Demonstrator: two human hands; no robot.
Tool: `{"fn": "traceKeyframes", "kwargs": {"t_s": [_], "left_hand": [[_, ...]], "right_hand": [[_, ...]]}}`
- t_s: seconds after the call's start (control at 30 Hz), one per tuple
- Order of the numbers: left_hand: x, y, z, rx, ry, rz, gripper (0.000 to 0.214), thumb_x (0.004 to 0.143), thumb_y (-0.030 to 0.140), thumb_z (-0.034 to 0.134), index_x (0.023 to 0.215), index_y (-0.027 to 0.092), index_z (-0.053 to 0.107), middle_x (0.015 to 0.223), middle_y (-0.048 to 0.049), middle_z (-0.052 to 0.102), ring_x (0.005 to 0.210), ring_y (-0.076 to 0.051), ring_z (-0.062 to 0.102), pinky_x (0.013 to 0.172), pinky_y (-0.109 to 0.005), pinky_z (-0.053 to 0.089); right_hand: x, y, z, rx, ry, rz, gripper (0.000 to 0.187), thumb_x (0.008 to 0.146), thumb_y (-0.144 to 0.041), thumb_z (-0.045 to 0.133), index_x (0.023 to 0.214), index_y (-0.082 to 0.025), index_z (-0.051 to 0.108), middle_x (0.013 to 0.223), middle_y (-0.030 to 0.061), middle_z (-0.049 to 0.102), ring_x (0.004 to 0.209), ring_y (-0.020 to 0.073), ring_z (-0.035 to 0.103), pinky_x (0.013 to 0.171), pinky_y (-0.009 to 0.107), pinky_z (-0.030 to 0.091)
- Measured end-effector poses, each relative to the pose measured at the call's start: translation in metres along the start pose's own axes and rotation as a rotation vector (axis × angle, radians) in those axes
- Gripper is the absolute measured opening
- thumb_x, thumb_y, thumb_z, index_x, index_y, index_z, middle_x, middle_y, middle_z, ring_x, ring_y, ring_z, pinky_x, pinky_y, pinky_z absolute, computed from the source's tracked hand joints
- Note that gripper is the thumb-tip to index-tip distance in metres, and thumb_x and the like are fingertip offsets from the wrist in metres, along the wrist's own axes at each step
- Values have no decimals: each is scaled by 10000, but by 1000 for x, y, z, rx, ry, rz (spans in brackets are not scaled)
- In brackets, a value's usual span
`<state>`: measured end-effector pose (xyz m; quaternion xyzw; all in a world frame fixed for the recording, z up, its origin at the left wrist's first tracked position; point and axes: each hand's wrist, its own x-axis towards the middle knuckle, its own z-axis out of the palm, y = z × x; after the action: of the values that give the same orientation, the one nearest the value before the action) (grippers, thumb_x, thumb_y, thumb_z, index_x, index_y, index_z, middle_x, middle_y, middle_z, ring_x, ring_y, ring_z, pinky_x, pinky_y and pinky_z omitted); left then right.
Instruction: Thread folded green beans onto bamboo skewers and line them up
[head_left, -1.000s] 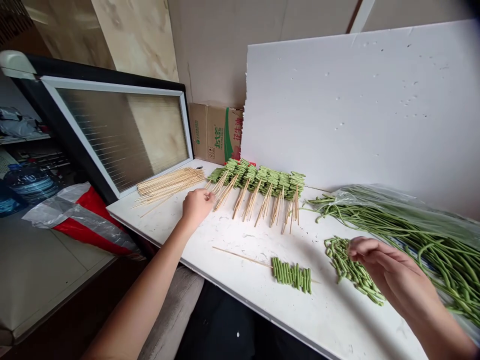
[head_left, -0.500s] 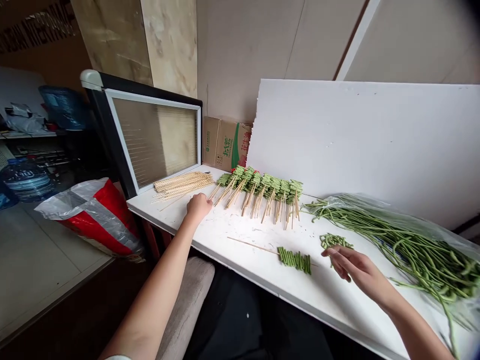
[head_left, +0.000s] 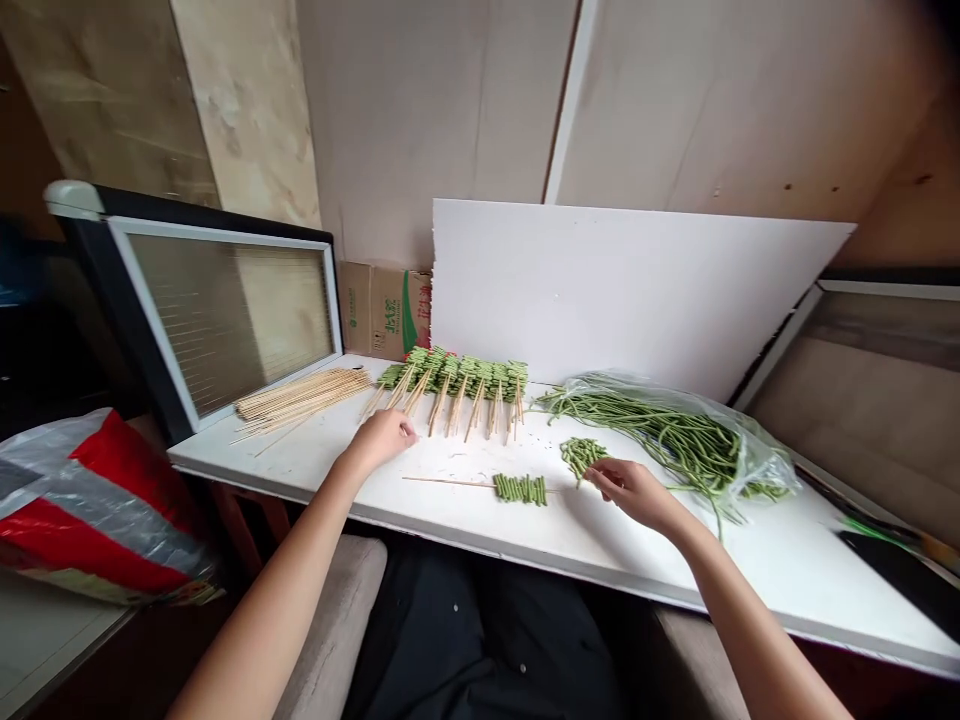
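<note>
A: Where is the workpiece?

B: The loaded skewer (head_left: 520, 489) lies flat on the desk (head_left: 585, 545), bare shaft pointing left, cut long-bean pieces set crosswise toward its right end.

A: State of each grip?

B: Right hand (head_left: 630, 488): right of the loaded skewer, fingertips drawn in at the cut-bean pile (head_left: 579, 452). Left hand (head_left: 381, 441): beyond the bare end, fingers curled. Exact opening and contents cannot be told for either grip.

A: Recommended handling?

B: Select straight pieces of matching length. Pinch one at a time, pierce at mid-length, and keep fingertips clear of the point.

A: Adjacent stock?

B: Beyond the loaded skewer, stacked bean skewers (head_left: 484, 378); beyond and right, whole long beans (head_left: 675, 437).
</note>
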<state>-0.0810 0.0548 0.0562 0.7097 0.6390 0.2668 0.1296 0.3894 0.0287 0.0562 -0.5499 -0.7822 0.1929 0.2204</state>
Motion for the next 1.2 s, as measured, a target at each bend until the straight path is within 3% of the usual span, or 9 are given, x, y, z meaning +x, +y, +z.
{"fn": "traceKeyframes", "kwargs": {"t_s": [0.13, 0.3, 0.47, 0.63, 0.73, 0.9, 1.0, 1.1, 1.2], "left_hand": [[-10, 37, 45, -100, -251, 189, 260, 786, 401, 765, 934, 196, 827, 954, -99, 791, 866, -262, 728, 750, -315, 516], [-20, 55, 74, -62, -288, 281, 231, 840, 374, 690, 942, 210, 818, 1080, -121, 769, 998, -298, 704, 868, -355, 511], [-21, 55, 74, -12, -313, 311, 234, 897, 360, 589, 816, 228, 765, 1012, -114, 754, 964, -301, 695, 844, -356, 491], [-16, 47, 86, 2, -259, 323, 189, 918, 307, 528, 801, 226, 651, 981, -88, 732, 896, -271, 680, 817, -340, 468], [-9, 40, 90, 13, -177, 304, 170, 918, 244, 486, 799, 230, 606, 938, -77, 724, 891, -265, 678, 826, -336, 474], [-1, 41, 79, -67, 28, 276, 167, 900, 174, 472, 808, 215, 604, 930, -98, 731, 920, -259, 692, 871, -347, 508], [-2, 47, 74, -101, 95, 271, 154, 906, 199, 486, 844, 208, 627, 943, -104, 741, 903, -257, 692, 858, -356, 523], [-4, 48, 75, -93, 66, 255, 164, 891, 216, 489, 814, 213, 633, 939, -105, 751, 905, -264, 701, 857, -362, 529], [-2, 41, 78, -75, 5, 242, 162, 861, 244, 498, 769, 225, 630, 917, -99, 766, 910, -278, 707, 871, -366, 529]], "right_hand": [[-4, 23, -12, -133, 52, 83, 445, 994, -539, 495, 797, -188, 684, 705, 70, 704, 617, 200, 594, 595, 311, 387], [-10, 33, -28, -136, 55, 159, 389, 985, -468, 514, 849, -166, 718, 767, 97, 741, 657, 208, 627, 604, 309, 399], [-15, 33, -34, -72, 68, 160, 387, 993, -483, 544, 935, -157, 746, 757, 81, 754, 625, 192, 608, 596, 303, 397], [-19, 29, -35, -40, 98, 114, 388, 1002, -462, 539, 852, -162, 735, 737, 74, 748, 640, 185, 616, 603, 291, 405], [-18, 28, -35, -17, 104, 106, 371, 996, -438, 545, 841, -158, 734, 735, 72, 746, 647, 179, 617, 607, 281, 409], [-15, 14, -27, 111, 97, 82, 410, 999, -498, 552, 836, -165, 728, 732, 61, 730, 633, 168, 593, 579, 273, 405], [-14, 2, -20, 208, 47, 37, 410, 1005, -528, 567, 938, -174, 763, 821, 73, 759, 720, 191, 647, 599, 271, 442], [-13, 3, -19, 167, -2, 10, 392, 1024, -498, 569, 1017, -181, 798, 947, 97, 798, 845, 226, 701, 686, 287, 502], [-11, 25, -24, -17, 106, 140, 338, 1043, -345, 541, 1156, -162, 801, 1147, 135, 803, 980, 247, 728, 843, 305, 539]]}}
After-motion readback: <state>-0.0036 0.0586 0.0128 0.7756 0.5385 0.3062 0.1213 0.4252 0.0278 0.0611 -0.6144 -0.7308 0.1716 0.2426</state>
